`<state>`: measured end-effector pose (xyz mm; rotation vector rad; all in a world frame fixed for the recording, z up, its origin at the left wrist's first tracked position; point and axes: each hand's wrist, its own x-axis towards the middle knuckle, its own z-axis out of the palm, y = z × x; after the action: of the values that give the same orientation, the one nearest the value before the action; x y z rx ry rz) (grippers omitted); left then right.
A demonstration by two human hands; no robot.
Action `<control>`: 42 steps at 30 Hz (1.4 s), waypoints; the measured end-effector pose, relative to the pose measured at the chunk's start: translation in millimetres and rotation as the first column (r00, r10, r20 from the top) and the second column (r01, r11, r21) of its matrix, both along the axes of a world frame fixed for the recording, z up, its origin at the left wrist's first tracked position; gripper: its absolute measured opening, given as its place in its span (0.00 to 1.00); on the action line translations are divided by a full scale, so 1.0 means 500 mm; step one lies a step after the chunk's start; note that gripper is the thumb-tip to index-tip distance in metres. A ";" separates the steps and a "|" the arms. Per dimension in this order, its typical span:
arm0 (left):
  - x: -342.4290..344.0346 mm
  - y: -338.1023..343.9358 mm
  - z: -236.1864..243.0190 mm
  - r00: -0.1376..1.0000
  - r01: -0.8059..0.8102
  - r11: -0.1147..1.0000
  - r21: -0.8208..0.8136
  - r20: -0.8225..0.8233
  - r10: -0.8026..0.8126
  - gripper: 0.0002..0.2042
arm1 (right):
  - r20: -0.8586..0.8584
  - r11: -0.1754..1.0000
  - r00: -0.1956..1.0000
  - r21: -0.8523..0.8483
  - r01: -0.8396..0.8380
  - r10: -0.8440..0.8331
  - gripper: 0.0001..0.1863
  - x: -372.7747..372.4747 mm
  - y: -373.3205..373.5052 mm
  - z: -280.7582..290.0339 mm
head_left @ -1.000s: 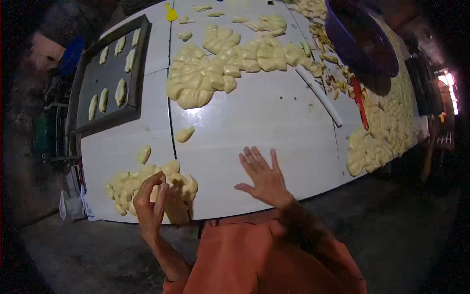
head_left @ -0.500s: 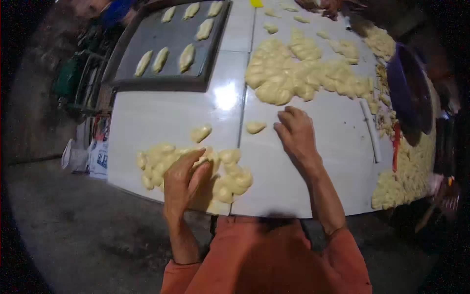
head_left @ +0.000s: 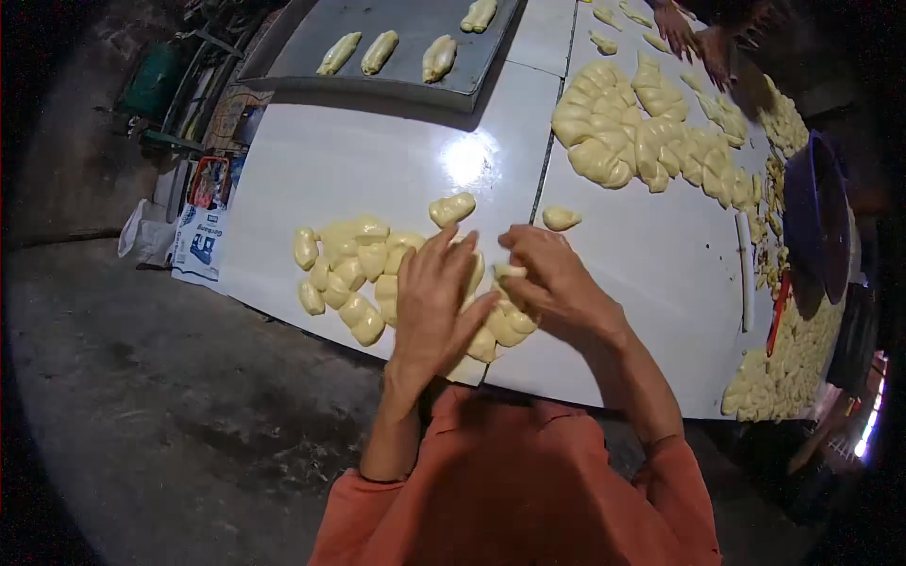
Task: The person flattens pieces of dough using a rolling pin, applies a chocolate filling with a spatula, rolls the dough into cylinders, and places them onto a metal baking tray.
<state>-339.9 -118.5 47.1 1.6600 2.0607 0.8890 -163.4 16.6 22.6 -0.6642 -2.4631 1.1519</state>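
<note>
A loose group of pale yellow dough pieces (head_left: 349, 274) lies on the white tabletop near its front edge. Over the right part of the group, my left hand (head_left: 436, 307) is open, fingers stretched and thumb apart, touching the dough. Beside it my right hand (head_left: 559, 283) is closed, with a small dough piece (head_left: 511, 272) pinched between thumb and fingers. Just beyond my hands sit two separate lumps, one dough lump (head_left: 452, 208) above the left fingers and another dough lump (head_left: 561, 219) above the right hand. My palms hide some dough.
Shaped dough rolls lie on a dark metal tray (head_left: 406, 26) at the far left. A large dough cluster (head_left: 604, 123) spreads at the far right, near a person's hands (head_left: 714, 57). Along the right stand a white rod (head_left: 746, 274), a purple basin (head_left: 816, 217) and a crumbly yellowish mass (head_left: 788, 363).
My right hand has moved in toward my left and now pinches a dough piece. My left hand has lowered onto the dough. The whole view has shifted.
</note>
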 end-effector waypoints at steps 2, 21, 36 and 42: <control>0.034 0.007 -0.008 1.000 -0.004 0.998 -0.064 -0.010 0.003 0.33 | 0.056 0.906 0.998 -0.422 0.041 -0.019 0.20 0.009 -0.003 0.017; 0.055 0.030 -0.038 0.993 -0.056 0.995 -0.087 -0.105 0.047 0.21 | 0.157 0.571 0.701 -0.471 0.673 -0.696 0.14 0.341 -0.079 0.095; 0.439 0.016 -0.102 0.752 0.520 0.837 -0.168 -0.374 -0.542 0.39 | 0.197 0.948 0.967 0.304 0.099 -0.164 0.45 0.479 -0.107 -0.021; 0.463 0.028 -0.092 0.766 0.282 0.893 -0.350 -0.478 -0.429 0.45 | 0.335 0.908 0.922 0.417 0.037 -0.192 0.53 0.541 -0.111 -0.093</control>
<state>-108.2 -104.4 1.2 2.2278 1.9449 -0.0056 107.1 -39.1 -23.9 -0.9520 -2.8014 0.4688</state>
